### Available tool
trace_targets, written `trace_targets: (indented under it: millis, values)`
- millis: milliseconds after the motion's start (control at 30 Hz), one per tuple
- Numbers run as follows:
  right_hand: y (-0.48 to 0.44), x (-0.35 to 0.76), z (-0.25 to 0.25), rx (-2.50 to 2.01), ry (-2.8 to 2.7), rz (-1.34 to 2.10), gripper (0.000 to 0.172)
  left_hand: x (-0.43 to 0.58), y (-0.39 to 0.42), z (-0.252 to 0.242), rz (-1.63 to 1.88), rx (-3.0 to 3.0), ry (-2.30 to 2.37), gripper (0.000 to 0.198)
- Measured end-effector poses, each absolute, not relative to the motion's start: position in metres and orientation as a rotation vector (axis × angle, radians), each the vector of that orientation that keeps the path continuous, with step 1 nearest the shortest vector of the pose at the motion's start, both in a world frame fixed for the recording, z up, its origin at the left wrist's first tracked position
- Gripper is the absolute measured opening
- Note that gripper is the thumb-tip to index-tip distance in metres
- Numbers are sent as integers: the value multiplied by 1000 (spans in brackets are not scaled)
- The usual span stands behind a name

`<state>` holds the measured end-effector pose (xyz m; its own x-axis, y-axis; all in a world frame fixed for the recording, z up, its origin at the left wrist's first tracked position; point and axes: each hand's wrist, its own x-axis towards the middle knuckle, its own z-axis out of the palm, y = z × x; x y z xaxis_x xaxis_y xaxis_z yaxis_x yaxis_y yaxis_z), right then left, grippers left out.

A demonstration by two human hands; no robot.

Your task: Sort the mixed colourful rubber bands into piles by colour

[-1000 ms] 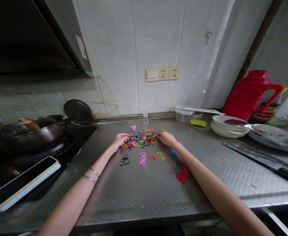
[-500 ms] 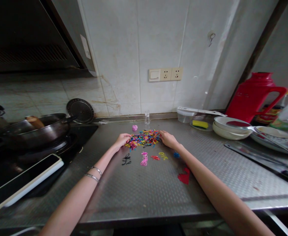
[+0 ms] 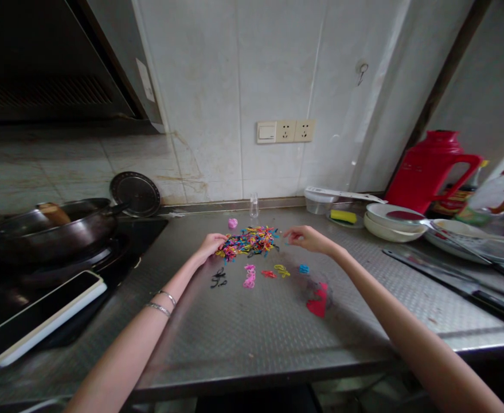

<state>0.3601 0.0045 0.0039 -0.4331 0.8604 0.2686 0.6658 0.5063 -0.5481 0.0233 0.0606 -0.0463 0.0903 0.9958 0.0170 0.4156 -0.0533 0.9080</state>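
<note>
A heap of small multicoloured rubber bands (image 3: 252, 241) lies mid-counter. At its left edge, my left hand (image 3: 211, 245) has its fingers closed on bands there. My right hand (image 3: 309, 238) hovers just right of the heap, apart from it, with thumb and fingertips drawn together; anything between them is too small to make out. In front of the heap lie separate little groups: black bands (image 3: 218, 278), pink bands (image 3: 249, 276), red bands (image 3: 268, 274), yellow bands (image 3: 281, 270) and blue bands (image 3: 304, 268). A red heart-shaped piece (image 3: 317, 301) lies nearer me.
Behind the heap stand a small clear bottle (image 3: 254, 205) and a pink lump (image 3: 233, 223). To the left are a pan (image 3: 58, 229) on the stove and a phone-like device (image 3: 40, 321). Bowls (image 3: 391, 223), a knife (image 3: 449, 284) and a red thermos (image 3: 426, 169) occupy the right.
My right hand has pulled away from the heap's right edge toward the right, uncovering more of the blue bands. My left hand stays at the heap. The view has shifted slightly.
</note>
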Motion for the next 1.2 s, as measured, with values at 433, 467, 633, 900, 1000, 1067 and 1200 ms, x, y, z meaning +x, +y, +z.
trace_targets:
  millis: [433,467,633,900,1000,1067,1200]
  values:
    - [-28,383,-15,-1424,-2242,607,23,26,57,-44,954,1580,1416,17]
    - [-23,381,-15,-1442,-2227,560,23,25,57,-44,952,1583,1417,18]
    - [16,364,-17,-1488,-2183,265,27,25,59,-45,951,1594,1414,19]
    - [67,334,-38,-1568,-2198,225,46,25,58,-47,984,1624,1383,19]
    - [76,331,-44,-1590,-2199,223,42,26,56,-46,990,1636,1384,21]
    - [80,331,-45,-1600,-2205,223,40,26,56,-45,989,1645,1388,21]
    - [77,339,-43,-1541,-2205,247,40,25,58,-48,988,1668,1385,20]
